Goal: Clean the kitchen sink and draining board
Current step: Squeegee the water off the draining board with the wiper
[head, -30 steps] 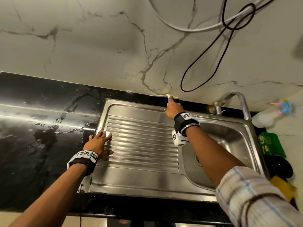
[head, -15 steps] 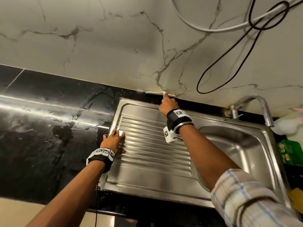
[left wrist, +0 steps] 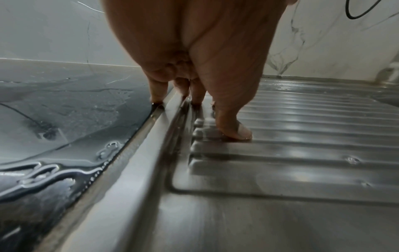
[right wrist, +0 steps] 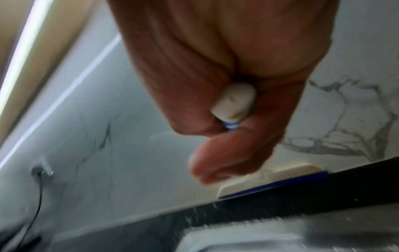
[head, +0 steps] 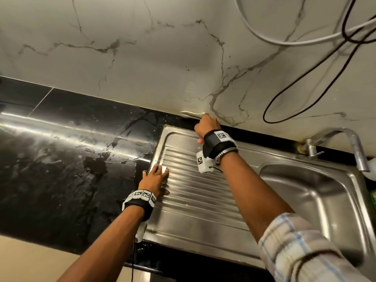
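Note:
A steel draining board [head: 195,200] with ribs joins the sink bowl [head: 317,200] on its right. My left hand [head: 155,178] lies flat with straight fingers on the board's left rim [left wrist: 151,136], thumb on a rib. My right hand [head: 207,125] grips the white and blue handle [right wrist: 234,104] of a small squeegee. Its cream blade [head: 191,113] with a blue edge [right wrist: 274,183] lies along the black strip where the worktop meets the marble wall, just behind the board's back left corner.
The wet black worktop [head: 71,159] stretches left of the board, with puddles [left wrist: 43,172]. A steel tap [head: 345,141] stands behind the bowl. A white hose [head: 284,40] and a black cable [head: 305,78] hang on the marble wall.
My right hand has slid the squeegee to the left along the back strip, towards the board's corner. My left hand has stayed on the board's left rim. The head view has shifted left.

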{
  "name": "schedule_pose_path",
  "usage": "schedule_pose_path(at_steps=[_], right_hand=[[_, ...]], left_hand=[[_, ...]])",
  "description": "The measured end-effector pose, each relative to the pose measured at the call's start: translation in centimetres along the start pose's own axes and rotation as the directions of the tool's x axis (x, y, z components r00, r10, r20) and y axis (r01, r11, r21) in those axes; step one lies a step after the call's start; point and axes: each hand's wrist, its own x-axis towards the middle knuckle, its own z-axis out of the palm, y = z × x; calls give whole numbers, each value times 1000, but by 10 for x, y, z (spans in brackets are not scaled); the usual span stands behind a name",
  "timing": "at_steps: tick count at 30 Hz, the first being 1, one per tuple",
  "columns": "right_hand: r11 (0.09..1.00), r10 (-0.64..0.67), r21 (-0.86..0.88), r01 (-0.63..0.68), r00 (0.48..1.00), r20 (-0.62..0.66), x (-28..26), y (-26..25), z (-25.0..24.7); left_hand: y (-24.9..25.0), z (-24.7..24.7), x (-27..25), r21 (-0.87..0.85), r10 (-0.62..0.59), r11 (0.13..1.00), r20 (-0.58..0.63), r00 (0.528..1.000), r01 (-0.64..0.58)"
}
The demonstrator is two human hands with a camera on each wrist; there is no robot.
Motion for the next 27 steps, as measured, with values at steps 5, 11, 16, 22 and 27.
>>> schedule_pose_path(at_steps=[5, 11, 16, 22, 27], right_hand=[[992, 7, -130, -1, 999, 41, -14, -3, 40], [993, -18, -111, 28, 996, 93, -39, -11, 35], [990, -120, -66, 122, 992, 33, -6, -51, 49], [972, -144, -172, 162, 983, 117, -9, -56, 91], [978, -97, -162, 134, 971, 220, -27, -58, 78]], left_hand=[[-1, 1, 0, -23, -5, 1000, -15, 1000, 5], [-5, 4, -2, -52, -15, 999, -53, 998, 12], [-5, 2, -4, -63, -18, 998, -47, 999, 15], [-8, 4, -6, -94, -15, 996, -28, 1000, 12], [-9, 5, -7, -93, -6, 996, -48, 999, 2]])
